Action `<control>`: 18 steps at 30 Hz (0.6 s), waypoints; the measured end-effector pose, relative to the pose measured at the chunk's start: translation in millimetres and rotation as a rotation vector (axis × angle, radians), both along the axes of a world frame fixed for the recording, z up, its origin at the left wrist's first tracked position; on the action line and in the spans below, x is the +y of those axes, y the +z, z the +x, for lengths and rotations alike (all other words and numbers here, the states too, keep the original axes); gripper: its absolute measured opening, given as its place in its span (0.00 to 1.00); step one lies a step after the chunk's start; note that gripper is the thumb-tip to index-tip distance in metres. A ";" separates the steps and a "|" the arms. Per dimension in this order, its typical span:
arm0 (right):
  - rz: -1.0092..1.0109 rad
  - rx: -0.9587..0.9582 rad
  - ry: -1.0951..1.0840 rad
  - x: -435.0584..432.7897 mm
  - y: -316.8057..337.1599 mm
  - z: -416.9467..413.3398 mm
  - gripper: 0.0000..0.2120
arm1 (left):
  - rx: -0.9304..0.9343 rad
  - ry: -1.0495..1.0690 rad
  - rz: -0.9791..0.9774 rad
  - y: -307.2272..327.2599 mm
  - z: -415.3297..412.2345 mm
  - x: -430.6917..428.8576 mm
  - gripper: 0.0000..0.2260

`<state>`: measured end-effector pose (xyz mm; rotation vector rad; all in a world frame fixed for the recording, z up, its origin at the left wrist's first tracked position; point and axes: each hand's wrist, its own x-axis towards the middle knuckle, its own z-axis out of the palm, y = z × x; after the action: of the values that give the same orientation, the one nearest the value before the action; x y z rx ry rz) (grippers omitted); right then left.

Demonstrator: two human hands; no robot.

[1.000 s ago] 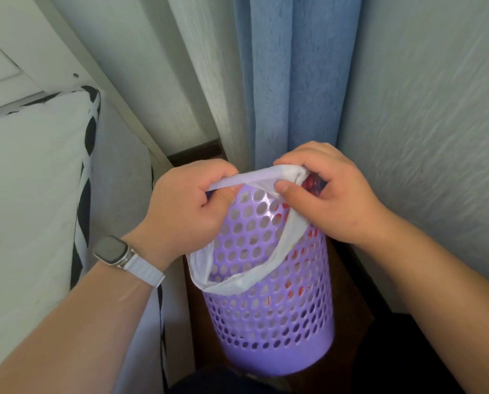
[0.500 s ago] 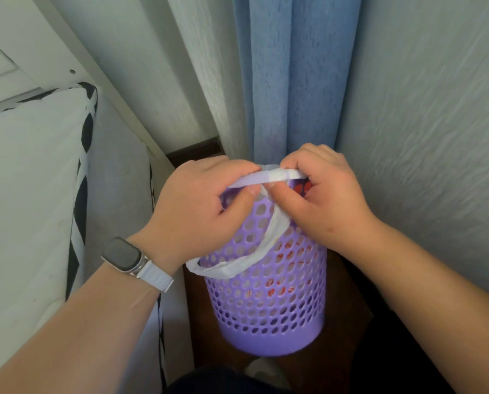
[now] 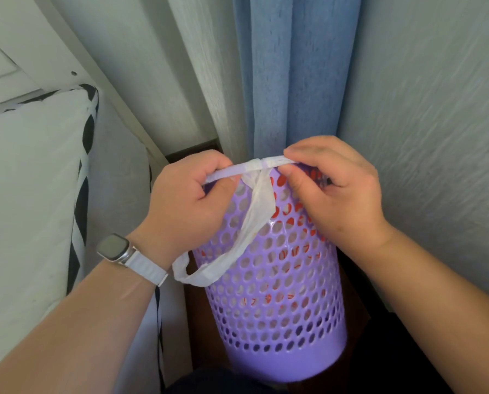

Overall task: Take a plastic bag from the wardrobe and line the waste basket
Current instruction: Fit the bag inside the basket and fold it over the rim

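**Bag edge being worked onto the basket rim**

The purple waste basket (image 3: 274, 294) stands on dark flooring in a tight corner, and the white plastic bag (image 3: 259, 200) is already inside it: white film and red print show through the round holes. Its top edge is rolled into a tight band along the near side of the rim. The left hand (image 3: 186, 206) is closed around the left part of that band, and the right hand (image 3: 337, 191) pinches it between thumb and fingers just to the right of the middle. One handle loop of the bag (image 3: 197, 274) hangs loose down the outside of the basket below the left wrist.

The film looks thin, soft and very light (it wrinkles and drapes freely), so it will likely slip off the rim unless pulled snug, and could tear if stretched hard over the edge. The rolled band at the rim is the sensible place to hold. The basket seems light too, and may tip or slide if tugged sideways.

Room is short. A textured wall (image 3: 436, 123) is close on the right, a blue curtain (image 3: 289, 75) hangs just behind the basket on the far side, and a white cushion with black-and-white trim (image 3: 30, 180) crowds the left. A watch (image 3: 115, 247) sits on the left wrist, near the dangling loop.
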<state>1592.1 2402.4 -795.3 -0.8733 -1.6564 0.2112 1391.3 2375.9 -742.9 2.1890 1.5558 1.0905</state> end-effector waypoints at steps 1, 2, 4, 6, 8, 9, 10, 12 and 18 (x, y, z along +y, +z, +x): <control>0.028 0.002 -0.015 -0.4 -0.9 0.2 0.05 | -0.009 0.002 -0.004 -0.3 0.2 0.0 0.08; 0.049 0.001 -0.024 -0.7 -1.5 0.4 0.04 | -0.015 0.005 -0.007 -0.8 0.0 0.2 0.07; 0.073 -0.011 -0.038 -0.9 -2.4 0.4 0.02 | -0.022 0.015 -0.010 -1.4 -0.2 0.6 0.06; 0.076 -0.015 -0.039 -1.5 -3.1 0.1 0.01 | -0.025 0.015 -0.009 -1.6 0.4 0.6 0.06; 0.065 -0.006 -0.030 -2.2 -3.1 -0.4 0.01 | -0.028 0.013 -0.015 -0.5 1.1 0.4 0.07; 0.061 -0.007 -0.025 -2.4 -3.5 -1.0 0.01 | -0.024 0.008 -0.029 0.1 1.1 0.1 0.06; 0.058 -0.012 -0.022 -2.7 -4.4 -1.7 0.01 | -0.016 -0.004 -0.052 1.0 0.2 0.0 0.06; 0.055 -0.039 -0.019 -3.1 -7.8 -4.1 0.01 | 0.040 -0.041 -0.116 3.4 0.0 -1.0 0.06; 0.037 -0.095 0.031 -6.3 -16.1 -16.1 0.01 | 0.344 -0.021 -0.097 2.8 11.9 -1.8 0.14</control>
<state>1576.0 2396.0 -811.4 -0.8414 -1.7575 0.1623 1403.2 2374.1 -740.1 2.4133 1.6728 0.6398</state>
